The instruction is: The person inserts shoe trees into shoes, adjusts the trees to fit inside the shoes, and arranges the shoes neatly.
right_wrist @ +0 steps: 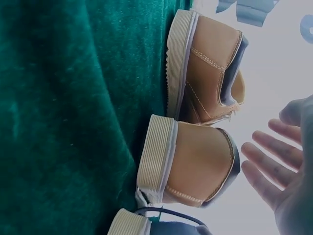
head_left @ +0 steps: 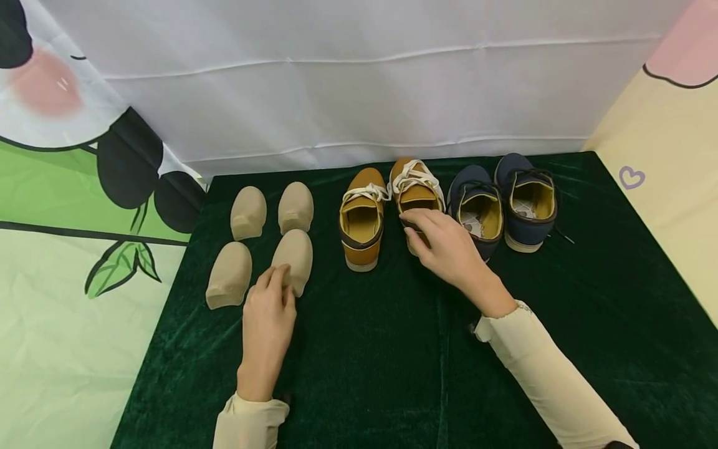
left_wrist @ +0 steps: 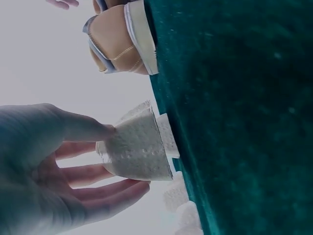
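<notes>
My left hand [head_left: 268, 321] holds the near end of a beige moulded shoe insert [head_left: 294, 252], the front right one of a two-by-two group. In the left wrist view, the thumb and fingers lie on opposite sides of that insert [left_wrist: 134, 147], close above the green cloth. My right hand [head_left: 443, 246] hovers over the opening of the right brown shoe [head_left: 407, 168], hiding part of its heel. The right wrist view shows its fingers [right_wrist: 274, 159] spread and apart from the shoe's heel [right_wrist: 200, 164]. The left brown shoe [head_left: 363, 255] stands beside it, with white laces.
The other beige inserts [head_left: 248, 212] lie at the left of the dark green cloth [head_left: 359, 362]. Two navy shoes with dark laces [head_left: 530, 231] stand at the right, next to the brown pair. A white cloth backdrop [head_left: 359, 100] hangs behind the shoes.
</notes>
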### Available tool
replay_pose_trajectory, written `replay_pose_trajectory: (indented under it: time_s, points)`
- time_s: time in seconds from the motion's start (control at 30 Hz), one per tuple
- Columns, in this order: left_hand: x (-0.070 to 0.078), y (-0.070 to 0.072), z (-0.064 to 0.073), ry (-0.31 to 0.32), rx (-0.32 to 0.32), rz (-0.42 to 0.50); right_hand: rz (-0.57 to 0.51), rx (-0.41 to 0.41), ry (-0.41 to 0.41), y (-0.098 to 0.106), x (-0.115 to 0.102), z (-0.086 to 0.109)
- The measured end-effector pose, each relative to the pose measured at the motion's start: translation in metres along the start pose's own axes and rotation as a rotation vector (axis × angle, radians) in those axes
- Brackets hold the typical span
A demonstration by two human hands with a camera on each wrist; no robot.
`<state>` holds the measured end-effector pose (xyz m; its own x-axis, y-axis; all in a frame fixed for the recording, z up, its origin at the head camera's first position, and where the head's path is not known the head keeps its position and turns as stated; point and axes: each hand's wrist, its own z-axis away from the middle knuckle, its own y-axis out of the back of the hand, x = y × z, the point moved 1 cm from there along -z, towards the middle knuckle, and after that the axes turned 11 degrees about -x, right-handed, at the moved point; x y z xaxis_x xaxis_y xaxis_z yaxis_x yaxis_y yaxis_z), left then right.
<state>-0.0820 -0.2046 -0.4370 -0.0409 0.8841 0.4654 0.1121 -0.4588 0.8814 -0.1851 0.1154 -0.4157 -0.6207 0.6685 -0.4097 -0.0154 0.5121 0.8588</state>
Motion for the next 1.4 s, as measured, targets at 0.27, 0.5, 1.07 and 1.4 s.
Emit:
replay_pose_trajectory:
  time_s: [0.27,0.5,1.07,1.4]
  points:
    - [0.014,0.008,0.0,-0.003,0.027,0.017,0.004,-0.047,0.001,-0.001,-0.003,-0.018]
    - [0.026,0.014,0.002,-0.034,0.039,0.032,0.001,-0.08,0.009,-0.007,-0.004,-0.034]
    - [0.052,0.017,0.005,-0.154,0.101,0.051,0.001,-0.113,-0.015,-0.022,-0.003,-0.058]
    - [0.061,0.013,0.007,-0.193,0.12,0.019,-0.009,-0.069,-0.054,-0.03,-0.002,-0.063]
